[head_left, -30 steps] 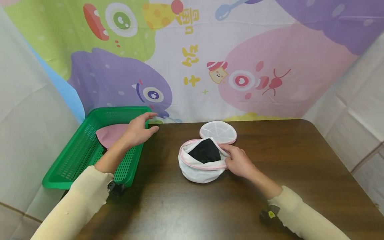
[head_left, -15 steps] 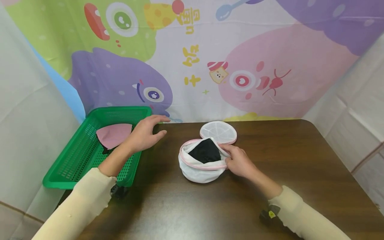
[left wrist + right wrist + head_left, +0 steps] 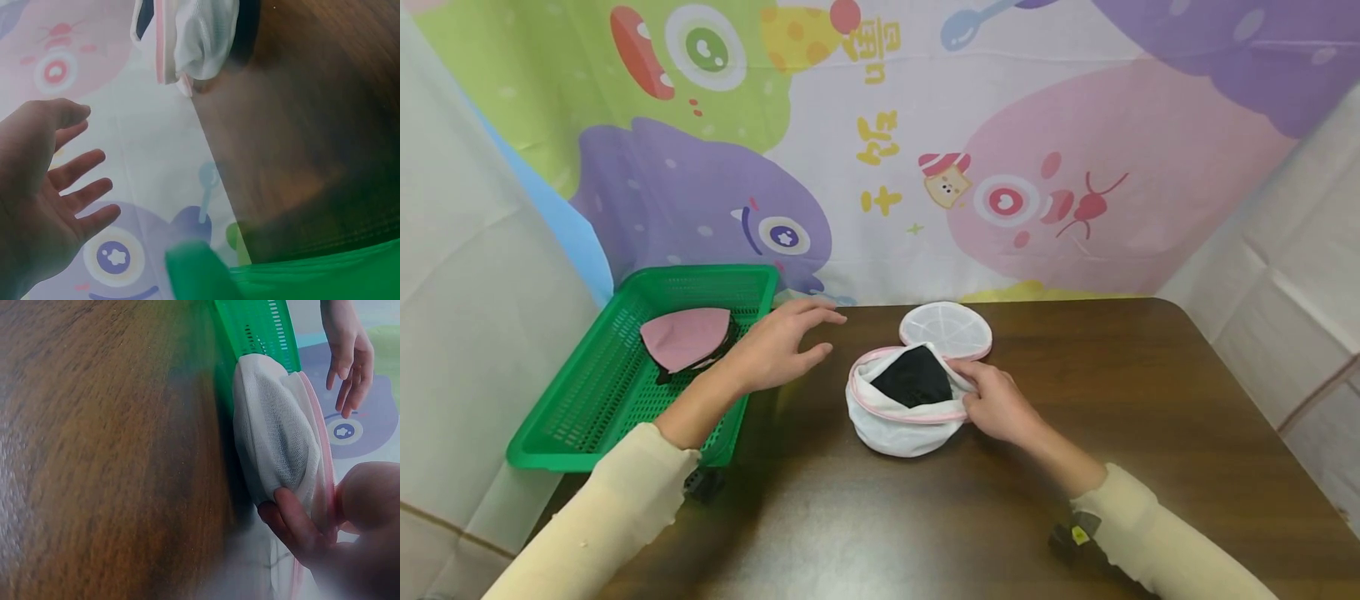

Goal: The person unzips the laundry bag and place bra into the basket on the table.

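Note:
A white mesh laundry bag [image 3: 904,440] with pink zip trim stands unzipped on the table, its round lid [image 3: 946,331] folded back behind it. Black fabric [image 3: 914,377] shows inside the bag. At the bag's right rim, my right hand [image 3: 1002,406] pinches the edge between thumb and fingers, seen also in the right wrist view. My left hand [image 3: 780,343] hangs in the air between the basket and the bag, fingers spread and holding nothing. Inside the green basket [image 3: 561,367] lies a pink piece [image 3: 687,337] with black edging, perhaps a bra cup; its exact kind is unclear.
The plastic basket is at the left end of the brown wooden table [image 3: 865,525], near the back. A cartoon-printed cloth [image 3: 880,242] hangs behind the table's rear edge. White cloth [image 3: 1292,275] hangs at the sides.
My left hand has moved right, from above the basket toward the bag, uncovering more of the pink piece. The right hand and the bag have stayed in place.

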